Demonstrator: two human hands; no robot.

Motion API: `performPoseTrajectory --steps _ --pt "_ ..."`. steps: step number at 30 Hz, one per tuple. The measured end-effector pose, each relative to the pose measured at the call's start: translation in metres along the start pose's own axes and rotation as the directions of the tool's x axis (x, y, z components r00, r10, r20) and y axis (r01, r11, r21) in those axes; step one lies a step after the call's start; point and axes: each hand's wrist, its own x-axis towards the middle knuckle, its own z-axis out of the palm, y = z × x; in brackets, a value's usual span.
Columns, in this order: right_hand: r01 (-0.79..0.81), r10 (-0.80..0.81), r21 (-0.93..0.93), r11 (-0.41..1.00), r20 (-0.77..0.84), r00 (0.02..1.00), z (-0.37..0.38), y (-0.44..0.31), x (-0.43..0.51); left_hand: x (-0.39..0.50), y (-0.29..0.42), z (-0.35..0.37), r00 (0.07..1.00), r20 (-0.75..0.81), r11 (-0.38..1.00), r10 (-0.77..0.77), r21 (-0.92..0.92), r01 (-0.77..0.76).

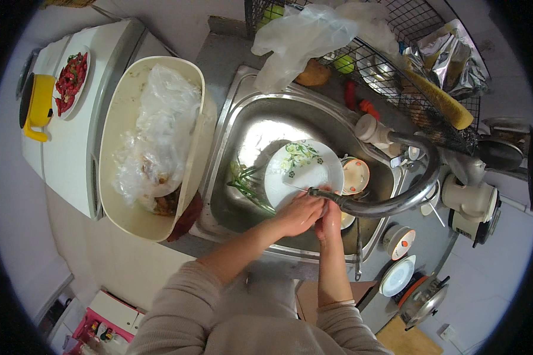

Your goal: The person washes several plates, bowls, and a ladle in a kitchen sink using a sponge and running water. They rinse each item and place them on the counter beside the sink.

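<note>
Both my hands meet over the stainless steel sink [266,106], below the curved metal faucet [395,208]. My left hand [300,216] lies against my right hand [330,220], and the faucet hides part of their fingers. Whether anything is between them cannot be told. Just beyond them is a white plate with a green floral pattern [302,166]. Small bowls with orange rims [356,176] sit to its right, partly hidden. Green onion stalks [248,186] lie in the sink left of the plate. A long-handled utensil [358,248] leans over the near rim.
A cream bin with plastic bags [208,120] stands left of the sink. A black wire rack [395,26] with a hanging plastic bag [302,40] is behind it. Stacked bowls [399,242], plates [397,276] and a lidded pot [424,304] are at right.
</note>
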Motion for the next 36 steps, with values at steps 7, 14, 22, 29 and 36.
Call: performPoseTrajectory --steps 7,14,22,29,36 --pt "-0.056 0.055 -0.073 0.996 -0.012 0.998 -0.002 0.008 -0.014 -0.023 -0.058 0.002 0.888 -0.452 0.866 -0.084 0.408 0.29" --pt "-0.057 0.067 -0.134 0.989 0.078 0.995 -0.007 0.006 -0.007 0.013 -0.016 0.013 0.845 -0.531 0.902 -0.061 0.333 0.274" --pt "-0.162 0.161 0.089 0.983 0.019 0.987 -0.019 0.009 0.002 -0.045 -0.039 0.024 0.928 -0.207 0.937 0.309 0.233 -0.26" --pt "-0.165 0.167 -0.075 0.983 0.012 0.986 0.015 0.005 -0.018 -0.009 -0.047 0.004 0.804 -0.595 0.8 -0.011 0.477 0.363" --pt "-0.023 0.017 -0.087 0.996 -0.063 0.998 -0.022 -0.006 0.019 -0.032 -0.034 0.033 0.938 -0.24 0.968 0.251 0.084 -0.237"
